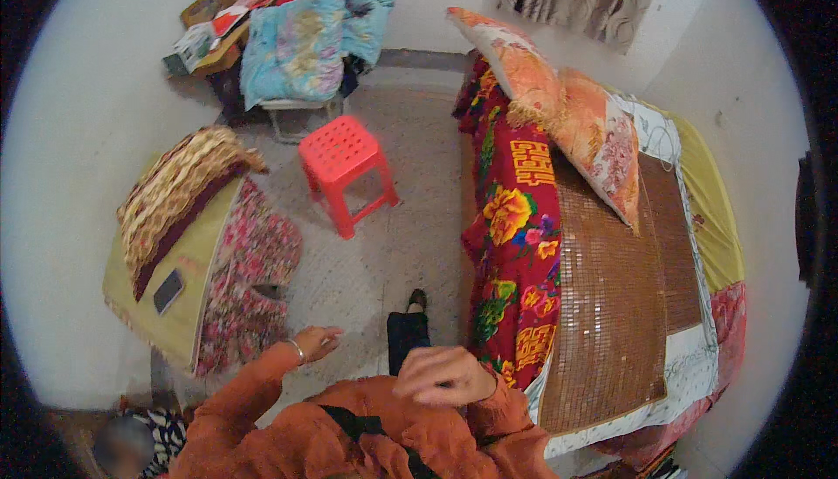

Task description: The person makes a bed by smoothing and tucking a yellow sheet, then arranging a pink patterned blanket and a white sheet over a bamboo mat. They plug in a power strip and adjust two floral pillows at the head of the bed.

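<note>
My left hand (319,342) reaches forward over the floor with its fingers stretched out, holding nothing; a silvery bracelet (298,351) circles its wrist. It is nearest the floral cloth (240,304) hanging off a low yellowish bed or bench (188,339). My right hand (445,376) is in front of my body, slightly blurred, its fingers loosely bent and nothing visible in them. To its right lies a bed with a red flowered blanket (515,243) along the edge and a brown tile mat (602,322). One foot (417,301) in a dark shoe steps forward.
A red plastic stool (347,169) stands on the floor ahead. Orange patterned pillows (598,130) lean on the bed. A dark phone (169,291) and a ruffled cushion (179,191) lie at left. Behind, a blue quilt (301,43) covers a chair beside a cluttered small table (218,56).
</note>
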A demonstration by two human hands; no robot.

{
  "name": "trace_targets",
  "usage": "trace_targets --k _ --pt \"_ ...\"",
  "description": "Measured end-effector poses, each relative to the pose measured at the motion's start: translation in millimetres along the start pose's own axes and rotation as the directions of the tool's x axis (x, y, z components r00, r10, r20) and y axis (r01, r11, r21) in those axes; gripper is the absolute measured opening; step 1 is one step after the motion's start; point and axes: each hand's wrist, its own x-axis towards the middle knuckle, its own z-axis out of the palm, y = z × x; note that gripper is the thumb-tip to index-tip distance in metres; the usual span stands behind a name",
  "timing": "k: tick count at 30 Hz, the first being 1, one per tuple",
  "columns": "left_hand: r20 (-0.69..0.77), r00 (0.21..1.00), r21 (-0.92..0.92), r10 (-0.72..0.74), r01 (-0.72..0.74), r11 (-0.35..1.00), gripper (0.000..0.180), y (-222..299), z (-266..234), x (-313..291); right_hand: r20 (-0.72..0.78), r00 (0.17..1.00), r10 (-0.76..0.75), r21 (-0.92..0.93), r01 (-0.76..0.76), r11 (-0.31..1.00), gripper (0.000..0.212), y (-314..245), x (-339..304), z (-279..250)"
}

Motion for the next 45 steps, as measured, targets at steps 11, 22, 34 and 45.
trace_targets --k 11,22,34,45 --pt "0.235 0.886 -0.041 0.399 -0.402 0.915 0.045 126 -136 233 -0.636 0.754 0.166 -0.167 -0.344 0.924 0.015 58 83 -251" --pt "0.263 0.837 -0.118 0.48 -0.466 0.877 0.043 125 -286 459 -0.518 0.851 0.083 -0.34 -0.293 0.894 0.012 74 229 -485" --pt "0.271 0.873 -0.024 0.405 -0.414 0.91 0.039 135 -511 659 -0.718 0.604 0.345 -0.292 -0.712 0.638 0.019 140 318 -737" --pt "0.153 0.854 -0.24 0.498 -0.456 0.857 0.034 247 -668 855 -0.875 0.484 -0.02 -0.434 -0.765 0.475 0.038 260 307 -1023"
